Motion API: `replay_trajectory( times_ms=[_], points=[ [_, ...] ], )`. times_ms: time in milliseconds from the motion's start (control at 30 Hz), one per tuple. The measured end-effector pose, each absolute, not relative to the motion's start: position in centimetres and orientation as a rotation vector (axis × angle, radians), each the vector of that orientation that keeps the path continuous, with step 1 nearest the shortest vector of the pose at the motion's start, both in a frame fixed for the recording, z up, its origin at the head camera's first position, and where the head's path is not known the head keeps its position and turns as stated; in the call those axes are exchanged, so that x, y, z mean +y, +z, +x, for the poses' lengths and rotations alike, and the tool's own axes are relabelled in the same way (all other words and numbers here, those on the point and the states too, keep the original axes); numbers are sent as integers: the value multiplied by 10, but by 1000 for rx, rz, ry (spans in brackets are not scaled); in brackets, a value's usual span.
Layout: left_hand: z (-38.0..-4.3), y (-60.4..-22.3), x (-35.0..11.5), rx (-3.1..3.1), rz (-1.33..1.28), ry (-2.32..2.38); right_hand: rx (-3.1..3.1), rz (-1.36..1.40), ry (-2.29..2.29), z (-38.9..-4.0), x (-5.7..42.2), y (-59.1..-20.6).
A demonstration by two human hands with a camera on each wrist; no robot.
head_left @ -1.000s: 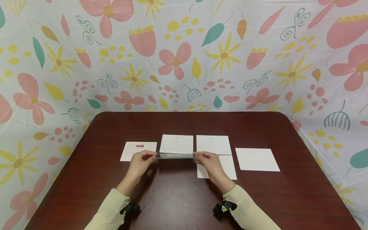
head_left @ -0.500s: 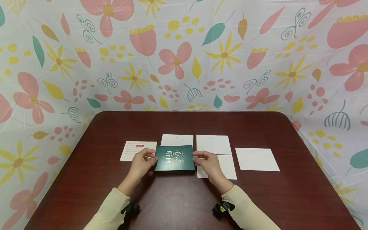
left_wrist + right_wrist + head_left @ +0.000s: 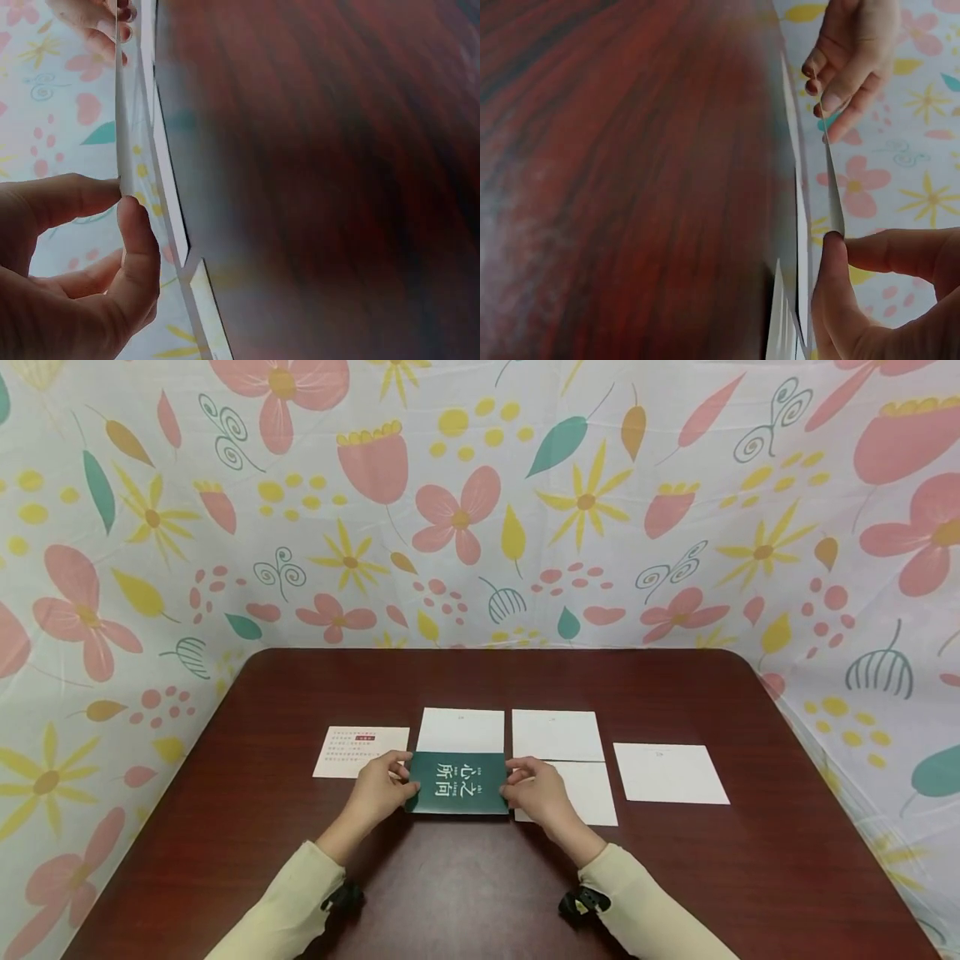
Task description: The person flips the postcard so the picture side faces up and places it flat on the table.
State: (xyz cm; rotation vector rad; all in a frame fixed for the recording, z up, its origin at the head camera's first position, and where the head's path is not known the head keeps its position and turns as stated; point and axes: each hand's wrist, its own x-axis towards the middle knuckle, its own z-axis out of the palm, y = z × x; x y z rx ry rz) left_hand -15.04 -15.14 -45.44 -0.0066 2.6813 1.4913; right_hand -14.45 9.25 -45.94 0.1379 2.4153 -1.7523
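Observation:
A dark green card (image 3: 459,783) with white characters lies between both hands in the head view, its green face up. My left hand (image 3: 379,787) pinches its left edge between thumb and fingers. At the opposite edge my right hand (image 3: 542,789) pinches it the same way. Both wrist views show the card nearly edge-on, a thin pale strip (image 3: 125,112) held above the table. Behind it, a white card (image 3: 462,727) is partly covered in the head view.
Left of the hands lies a card with red print (image 3: 352,745). Two white cards lie right of centre, the rear one (image 3: 557,733) and the front one (image 3: 592,793), partly behind the right hand. Farther right is another white card (image 3: 671,772). All rest on the dark red table (image 3: 465,885).
The green card, seen edge-on a second ago, has tipped so its green face shows, then come slightly nearer the person. Both hands have kept their pinch on it.

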Motion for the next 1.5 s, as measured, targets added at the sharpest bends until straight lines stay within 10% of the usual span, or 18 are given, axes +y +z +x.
replay_trajectory(
  times_ms=[1500],
  points=[
    [-161, -463, -150, 2890, 168, 884, 2642, -175, -1253, -146, 79, -457]
  ],
)
